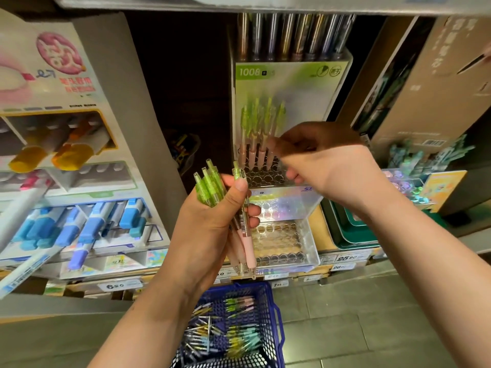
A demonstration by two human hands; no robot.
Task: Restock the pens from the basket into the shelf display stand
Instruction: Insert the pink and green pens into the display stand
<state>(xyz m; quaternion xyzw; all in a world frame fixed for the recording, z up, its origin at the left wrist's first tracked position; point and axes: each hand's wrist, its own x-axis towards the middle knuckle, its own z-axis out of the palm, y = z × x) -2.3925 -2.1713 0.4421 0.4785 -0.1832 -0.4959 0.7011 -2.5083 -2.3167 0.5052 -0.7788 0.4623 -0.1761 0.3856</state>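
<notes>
My left hand (212,224) grips a bundle of green-topped pens with pink grips (212,185), tips pointing down, in front of the shelf. My right hand (326,166) reaches over the clear display stand (289,83); its fingers are blurred beside the row of green pens (261,128) standing in the stand's holes, and I cannot tell whether it holds one. A lower clear tray with rows of round holes (281,240) sits under my hands. The blue basket (268,290) stands on the floor below, with several bundles of pens (228,333) inside.
A marker display box (79,181) with blue and yellow markers fills the left of the shelf. Dark pens (292,35) stand above the green stand. Green trays (348,232) and a cardboard box (438,88) sit to the right. Price tags (342,258) line the shelf edge.
</notes>
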